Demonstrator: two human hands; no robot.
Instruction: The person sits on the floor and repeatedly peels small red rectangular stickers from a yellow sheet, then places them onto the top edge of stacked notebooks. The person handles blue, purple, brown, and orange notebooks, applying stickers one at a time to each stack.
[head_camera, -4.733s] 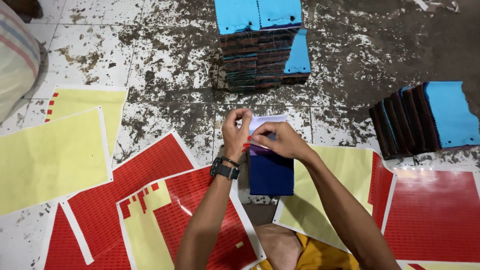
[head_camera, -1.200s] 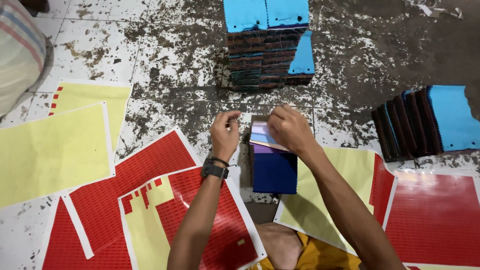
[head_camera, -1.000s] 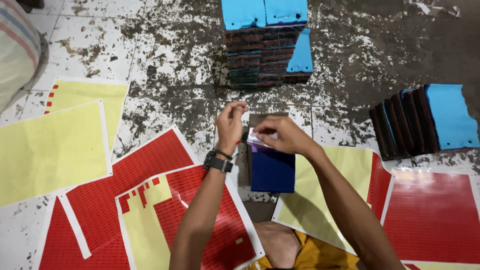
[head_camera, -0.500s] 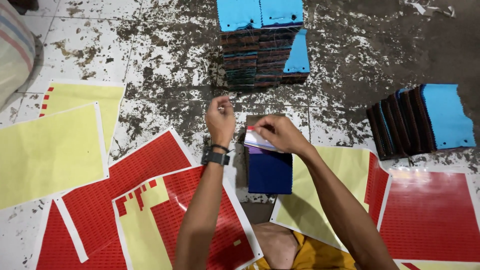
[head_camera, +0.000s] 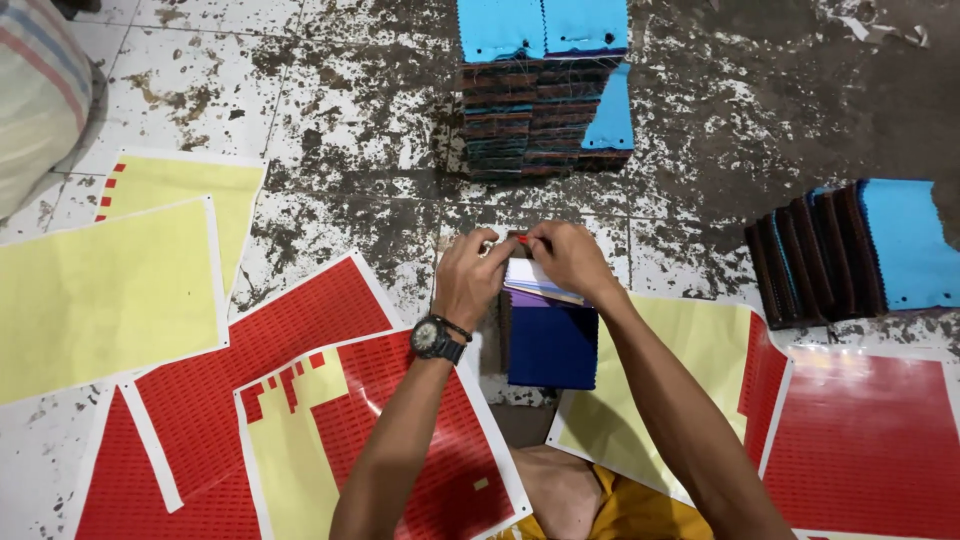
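Stained floor (head_camera: 350, 120): both hands pinch red label (head_camera: 522, 239) over blue swatch stack (head_camera: 550, 345).

Ahead of hands: open strip of stained tiled floor (head_camera: 340, 130) between the hands and the tall stack of fabric swatches topped with bright blue cloth (head_camera: 545, 85); stack blocks straight-ahead reach.
Right side: leaning row of dark swatches with a blue one uppermost (head_camera: 850, 250), well apart from the right hand (head_camera: 570, 260); bare floor between.
Left side: left hand (head_camera: 470, 280) just beside red sticker sheets with white borders (head_camera: 290, 350); flat, no barrier.
Far left: pale yellow backing sheets (head_camera: 110, 290), flat; striped cloth bundle (head_camera: 40, 90) at the corner, possibly another person's sleeve.
Below hands: small dark blue swatch pile (head_camera: 550, 345) fills the gap between forearms.
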